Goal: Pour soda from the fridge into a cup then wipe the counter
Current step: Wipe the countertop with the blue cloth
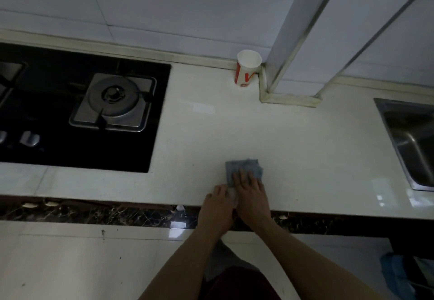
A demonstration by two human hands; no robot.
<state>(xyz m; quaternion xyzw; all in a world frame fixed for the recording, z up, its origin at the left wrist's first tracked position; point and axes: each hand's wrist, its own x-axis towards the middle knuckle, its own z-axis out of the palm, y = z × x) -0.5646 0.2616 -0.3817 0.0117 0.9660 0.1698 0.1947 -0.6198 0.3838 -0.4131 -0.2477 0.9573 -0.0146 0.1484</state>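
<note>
A folded grey-blue cloth (242, 167) lies on the white counter (293, 149) near its front edge. My right hand (252, 194) rests flat on the cloth's near part, fingers spread and pressing down. My left hand (217, 205) lies beside it at the counter's edge, fingertips touching the cloth's near left corner. A red and white paper cup (247, 68) stands upright at the back of the counter against the wall corner; its contents cannot be seen. No soda bottle is in view.
A black gas hob (58, 116) with a steel burner (114, 101) fills the counter's left side. A steel sink (413, 140) sits at the right. A tiled pillar (305, 41) juts out behind the cup. Pale floor tiles lie below.
</note>
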